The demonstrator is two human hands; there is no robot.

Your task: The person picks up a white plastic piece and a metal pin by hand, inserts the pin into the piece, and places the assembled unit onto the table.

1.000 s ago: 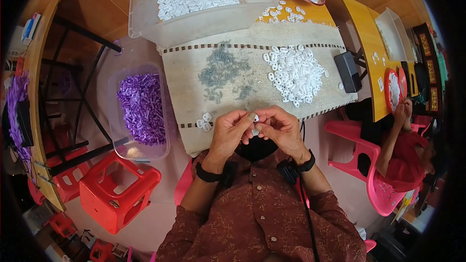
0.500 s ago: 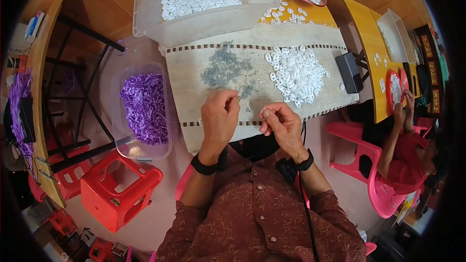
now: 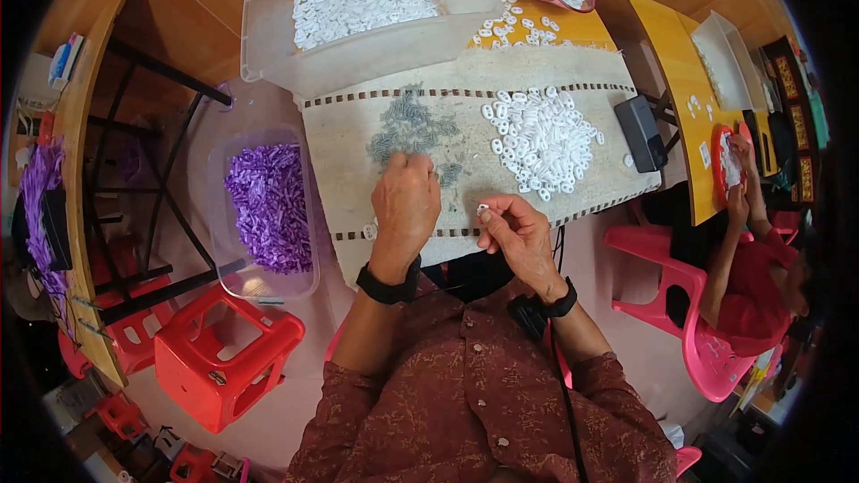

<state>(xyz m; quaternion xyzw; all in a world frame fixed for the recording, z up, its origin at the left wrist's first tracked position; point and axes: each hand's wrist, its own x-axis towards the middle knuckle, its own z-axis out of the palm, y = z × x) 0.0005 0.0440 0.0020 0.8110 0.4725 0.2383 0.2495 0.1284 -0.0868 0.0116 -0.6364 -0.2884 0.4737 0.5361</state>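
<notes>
My left hand (image 3: 407,205) is over the near edge of a loose pile of small, thin grey pieces (image 3: 413,123), which look like tiny springs. Its fingers are bent down and closed together; the tips are hidden, so whatever they pinch does not show. Between thumb and forefinger, my right hand (image 3: 521,234) grips a small white plastic piece (image 3: 483,210), near the front of the cloth. Beyond it, to the right, lies a heap of white oval plastic pieces with two holes (image 3: 546,138). A smaller cluster of grey pieces (image 3: 450,172) lies just right of my left hand.
A cream cloth (image 3: 344,161) covers the table. At the back stand a clear bin (image 3: 376,49) and a red dish (image 3: 586,8), both with white pieces. A black box (image 3: 640,134) sits at right. A purple-filled tub (image 3: 309,259) and red stool (image 3: 228,353) are left. Another person sits right.
My left hand has moved forward and slightly left, from beside the small grey cluster to the main grey pile. My right hand stays nearly in place, still gripping the white plastic piece.
</notes>
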